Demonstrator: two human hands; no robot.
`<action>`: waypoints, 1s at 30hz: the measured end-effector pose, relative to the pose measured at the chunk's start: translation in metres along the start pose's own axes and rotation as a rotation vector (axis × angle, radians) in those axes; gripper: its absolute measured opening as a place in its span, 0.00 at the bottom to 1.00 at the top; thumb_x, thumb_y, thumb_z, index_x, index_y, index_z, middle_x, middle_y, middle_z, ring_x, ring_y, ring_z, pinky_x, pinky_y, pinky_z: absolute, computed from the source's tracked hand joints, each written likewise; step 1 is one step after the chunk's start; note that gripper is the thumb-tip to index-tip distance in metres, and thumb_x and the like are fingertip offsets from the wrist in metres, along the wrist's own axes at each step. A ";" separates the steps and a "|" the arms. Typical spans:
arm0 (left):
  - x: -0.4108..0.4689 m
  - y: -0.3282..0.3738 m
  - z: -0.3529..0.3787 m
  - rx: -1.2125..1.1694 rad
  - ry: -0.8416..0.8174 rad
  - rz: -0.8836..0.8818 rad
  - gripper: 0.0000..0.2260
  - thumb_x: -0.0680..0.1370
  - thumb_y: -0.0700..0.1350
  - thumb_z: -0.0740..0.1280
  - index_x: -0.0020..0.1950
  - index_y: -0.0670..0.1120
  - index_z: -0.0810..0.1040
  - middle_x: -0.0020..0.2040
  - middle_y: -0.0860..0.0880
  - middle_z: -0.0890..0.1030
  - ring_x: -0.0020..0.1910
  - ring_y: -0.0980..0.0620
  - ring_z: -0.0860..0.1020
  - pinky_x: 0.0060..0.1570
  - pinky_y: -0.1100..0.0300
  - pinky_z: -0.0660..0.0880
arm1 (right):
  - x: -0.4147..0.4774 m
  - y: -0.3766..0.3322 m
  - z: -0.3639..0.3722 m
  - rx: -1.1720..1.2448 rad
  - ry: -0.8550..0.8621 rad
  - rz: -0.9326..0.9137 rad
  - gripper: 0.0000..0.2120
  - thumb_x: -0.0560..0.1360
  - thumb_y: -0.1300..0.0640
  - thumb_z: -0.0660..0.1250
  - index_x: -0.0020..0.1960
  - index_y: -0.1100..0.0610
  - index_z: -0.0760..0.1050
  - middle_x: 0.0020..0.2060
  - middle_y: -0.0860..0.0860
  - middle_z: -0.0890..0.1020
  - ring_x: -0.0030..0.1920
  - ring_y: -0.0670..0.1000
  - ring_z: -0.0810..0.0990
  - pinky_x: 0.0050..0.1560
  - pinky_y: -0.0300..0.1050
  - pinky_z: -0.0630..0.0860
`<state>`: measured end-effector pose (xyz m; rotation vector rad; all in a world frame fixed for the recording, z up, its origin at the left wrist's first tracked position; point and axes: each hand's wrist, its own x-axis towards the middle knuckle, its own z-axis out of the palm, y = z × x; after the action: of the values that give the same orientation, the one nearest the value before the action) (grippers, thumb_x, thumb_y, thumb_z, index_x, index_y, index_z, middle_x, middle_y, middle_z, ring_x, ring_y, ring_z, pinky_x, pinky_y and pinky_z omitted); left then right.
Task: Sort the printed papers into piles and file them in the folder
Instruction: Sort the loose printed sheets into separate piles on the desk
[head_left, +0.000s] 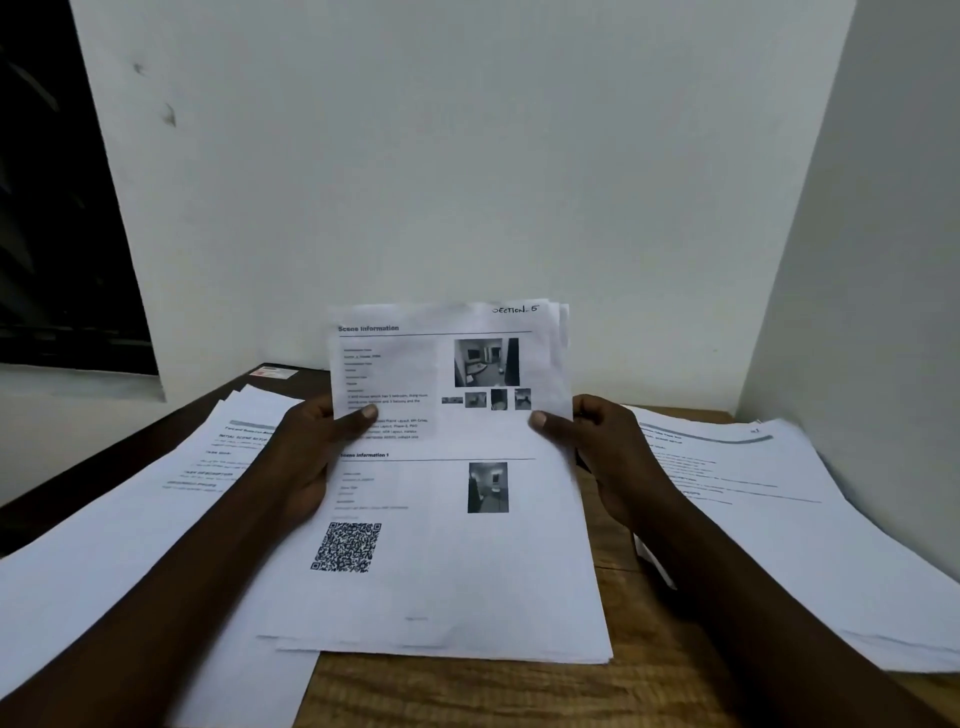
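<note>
Both hands hold up a stack of printed papers in the middle of the view. Its front sheet is headed "Scene Information", carries small photos and a QR code, and has "Section 5" handwritten at the top right. My left hand grips the stack's left edge with the thumb on the front. On the right edge, my right hand grips the same way. The stack's lower edge rests near the wooden table. No folder is in view.
A pile of printed sheets lies on the table to the left, another pile to the right. White walls close off the back and right. A small card lies at the table's far left corner.
</note>
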<state>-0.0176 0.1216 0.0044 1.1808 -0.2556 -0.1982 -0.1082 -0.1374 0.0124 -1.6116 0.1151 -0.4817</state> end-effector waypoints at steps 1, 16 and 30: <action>0.001 -0.001 -0.001 0.003 0.018 0.003 0.15 0.77 0.34 0.66 0.63 0.36 0.77 0.56 0.38 0.83 0.49 0.43 0.84 0.43 0.50 0.83 | 0.000 0.001 0.000 0.016 -0.007 -0.001 0.14 0.70 0.55 0.76 0.49 0.64 0.80 0.45 0.57 0.85 0.46 0.58 0.83 0.51 0.53 0.78; 0.004 -0.002 -0.008 -0.086 0.046 -0.060 0.14 0.79 0.36 0.62 0.64 0.38 0.76 0.58 0.39 0.82 0.49 0.43 0.84 0.41 0.50 0.83 | 0.001 -0.001 -0.002 0.121 0.059 0.033 0.06 0.74 0.59 0.72 0.45 0.62 0.80 0.42 0.58 0.84 0.43 0.56 0.80 0.48 0.53 0.76; 0.003 -0.001 -0.006 -0.081 0.058 -0.077 0.13 0.81 0.35 0.60 0.65 0.38 0.75 0.58 0.40 0.82 0.51 0.43 0.82 0.39 0.51 0.83 | -0.003 -0.011 0.000 0.176 0.084 0.075 0.06 0.79 0.57 0.65 0.49 0.58 0.79 0.46 0.55 0.83 0.44 0.51 0.80 0.42 0.42 0.76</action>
<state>-0.0131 0.1258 0.0019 1.1146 -0.1501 -0.2397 -0.1134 -0.1353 0.0224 -1.4100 0.1902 -0.4881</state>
